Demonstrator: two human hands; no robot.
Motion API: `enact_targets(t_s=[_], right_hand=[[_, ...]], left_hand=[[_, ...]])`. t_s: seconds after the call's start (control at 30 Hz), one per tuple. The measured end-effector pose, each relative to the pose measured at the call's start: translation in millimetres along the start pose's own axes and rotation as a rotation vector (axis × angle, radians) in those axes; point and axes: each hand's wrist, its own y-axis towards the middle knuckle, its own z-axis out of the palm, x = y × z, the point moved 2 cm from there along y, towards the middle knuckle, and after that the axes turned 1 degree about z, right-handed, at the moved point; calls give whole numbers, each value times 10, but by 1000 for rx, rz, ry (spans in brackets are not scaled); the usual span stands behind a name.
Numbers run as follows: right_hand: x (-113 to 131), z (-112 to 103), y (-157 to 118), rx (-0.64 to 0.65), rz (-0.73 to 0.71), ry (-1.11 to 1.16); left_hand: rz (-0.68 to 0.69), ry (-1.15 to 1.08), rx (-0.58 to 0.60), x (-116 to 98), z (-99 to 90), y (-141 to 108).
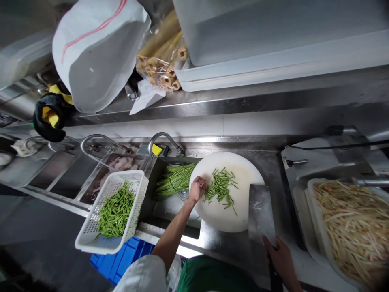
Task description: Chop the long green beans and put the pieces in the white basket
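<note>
- On white board [243, 174]: cut green stems [221, 184] touched by curled left hand [198, 187]; grip cannot be told.
- Right of board: cleaver [260, 213] gripped by right hand [280, 256].

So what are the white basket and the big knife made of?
The basket looks like smooth moulded plastic, with rows of little holes in its sides. The knife seems to have a steel blade, grey with a dull shine. Its handle is black, maybe plastic or wood.
</note>
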Motion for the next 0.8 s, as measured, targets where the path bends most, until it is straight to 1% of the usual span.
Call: enact_targets(t_s=[0.13,0.33,0.4,0.43,0.5,0.53,0.57,0.63,0.7,0.8], right_hand=[[49,-18,-8,-46,-31,-23],[79,-1,-12,-26,-47,-34],[69,6,-2,-14,-59,-28],[57,9,7,-1,-58,-27],[24,4,36,15,-47,-39],[5,-4,52,10,-45,-52],[-15,-16,68,-6,-49,-65],[-56,-37,91,-24,-62,-66],[-100,-45,94,14,-47,-24],[-154,-56,74,70,-11,59]], left_hand=[[-62,-17,-3,92,-23,-107],[-123,-17,-26,100,119,-415],[-141,-19,-84,101,139,-437],[-147,-10,-137,100,141,-416],[-152,25,-233,90,158,-313],[-152,42,-245,78,188,-229],[-150,53,-228,59,235,-128],[-137,57,-141,-4,372,115],[-84,49,-36,-104,535,376],[76,52,145,-313,761,687]])
